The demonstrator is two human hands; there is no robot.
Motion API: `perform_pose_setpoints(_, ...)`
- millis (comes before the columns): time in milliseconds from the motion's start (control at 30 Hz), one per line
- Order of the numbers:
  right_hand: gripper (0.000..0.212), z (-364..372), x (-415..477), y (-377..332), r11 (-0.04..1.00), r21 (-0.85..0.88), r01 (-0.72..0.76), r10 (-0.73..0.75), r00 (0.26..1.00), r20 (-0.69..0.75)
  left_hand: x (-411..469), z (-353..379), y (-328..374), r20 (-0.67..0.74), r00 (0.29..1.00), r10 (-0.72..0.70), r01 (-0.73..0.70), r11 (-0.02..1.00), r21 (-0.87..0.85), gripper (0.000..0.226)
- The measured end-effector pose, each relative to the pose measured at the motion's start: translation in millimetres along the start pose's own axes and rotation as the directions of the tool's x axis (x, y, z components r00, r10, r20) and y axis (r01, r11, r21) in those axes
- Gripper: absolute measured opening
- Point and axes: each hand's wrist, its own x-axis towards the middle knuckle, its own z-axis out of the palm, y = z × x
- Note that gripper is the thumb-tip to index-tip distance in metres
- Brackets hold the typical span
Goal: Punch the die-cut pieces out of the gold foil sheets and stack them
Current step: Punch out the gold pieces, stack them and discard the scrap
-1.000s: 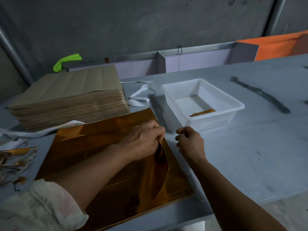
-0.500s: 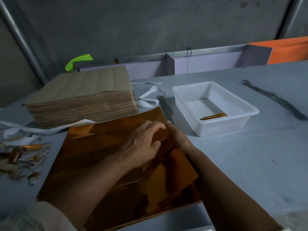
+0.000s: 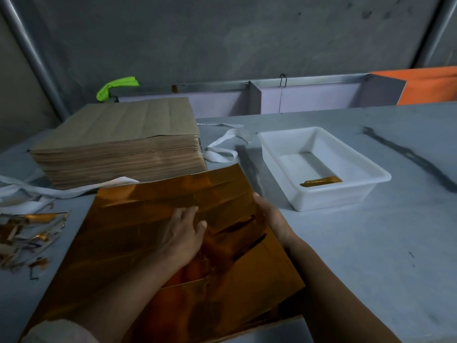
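2 bare hands met on 1 large gold foil sheet (image 3: pixel 153 219), which lay flat on the grey tabletop (image 3: pixel 371 256) directly in front of the person. In the head view, the left hand (image 3: pixel 184 231) rested palm down near the middle of the sheet, its fingers (image 3: pixel 190 211) straight and released, pressing the foil without grasping it. The right hand (image 3: pixel 272 216) sat against the sheet's right edge. Its fingers were hidden by the foil and the back of the hand, so it could not be told whether they were clenched or grasping anything. Between the 2 hands the foil was wrinkled and partly raised, with a dark slit running across it.

Just beyond the right hand stood a white tray (image 3: pixel 371 191), holding 1 narrow gold die-cut piece (image 3: pixel 321 181) on its floor near the front wall. Behind the foil, a thick stack of brown sheets (image 3: pixel 123 139) touched its far edge. White strips (image 3: pixel 222 149) lay between the stack and the tray. Foil scraps (image 3: pixel 24 233) were scattered at the left side of the tabletop.
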Motion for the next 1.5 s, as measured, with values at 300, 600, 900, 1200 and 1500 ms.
perform_pose_setpoints(300,0.055,-9,-2,-4,0.982,-0.022,-0.186,0.187,0.981,0.055,3,26,-24,-0.061,0.998,0.027,-0.013,0.974,0.225,0.057)
perform_pose_setpoints(600,0.052,-10,-3,-5,0.934,0.020,-0.356,0.355,0.934,0.026,5,29,-26,-0.064,0.998,0.018,-0.002,0.972,0.234,0.058)
perform_pose_setpoints(900,0.027,-17,-6,-5,0.847,-0.240,-0.474,0.445,0.880,-0.165,1,27,-24,-0.093,0.995,0.030,-0.009,0.976,0.217,0.054)
perform_pose_setpoints(1200,0.034,-15,-4,0,0.821,-0.393,-0.414,0.356,0.910,-0.213,1,28,-26,-0.093,0.994,0.054,-0.031,0.973,0.230,0.055)
perform_pose_setpoints(1500,0.027,-21,-4,2,0.850,-0.323,-0.416,0.370,0.908,-0.194,2,30,-28,-0.100,0.994,0.052,-0.027,0.971,0.236,0.057)
